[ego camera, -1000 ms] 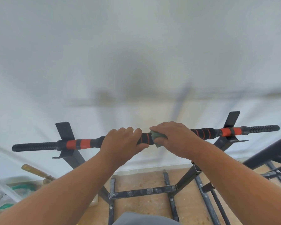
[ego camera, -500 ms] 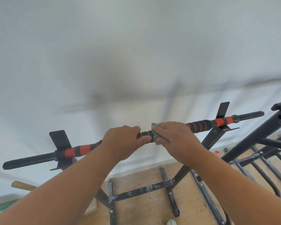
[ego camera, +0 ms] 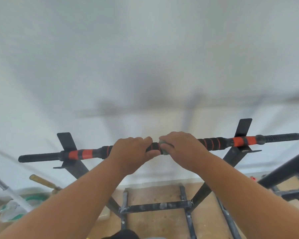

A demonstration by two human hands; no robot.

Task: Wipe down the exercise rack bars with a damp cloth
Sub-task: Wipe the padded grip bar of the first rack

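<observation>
The bar [ego camera: 212, 144] is lying across the middle of the frame, black with orange bands, and it is being held up by two slanted black posts [ego camera: 231, 157]. A small green cloth [ego camera: 163, 149] is being squeezed against the bar by the right hand [ego camera: 181, 149], whose fingers are curled round both, probably so the cloth is pressed tight for rubbing. Just beside it, the bar is being gripped by the left hand [ego camera: 131, 152], likely to keep it from turning. Behind, a plain white wall [ego camera: 145, 57] is being seen. Low in the frame, a tan floor [ego camera: 154, 223] and a paint-spotted black frame [ego camera: 155, 206] are being shown.
</observation>
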